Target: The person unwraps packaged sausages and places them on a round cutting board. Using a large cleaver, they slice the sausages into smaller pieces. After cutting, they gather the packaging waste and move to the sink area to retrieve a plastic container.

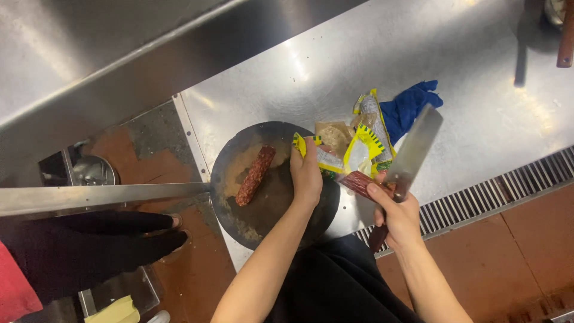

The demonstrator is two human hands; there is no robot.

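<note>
A round dark chopping block sits on the steel bench, with a red sausage lying on its left half. Over the block's right edge, the left hand grips a yellow wrapper holding what looks like a second sausage. Just right of the block, the right hand holds a cleaver, blade tilted up. Beyond the block lies a blue cloth.
</note>
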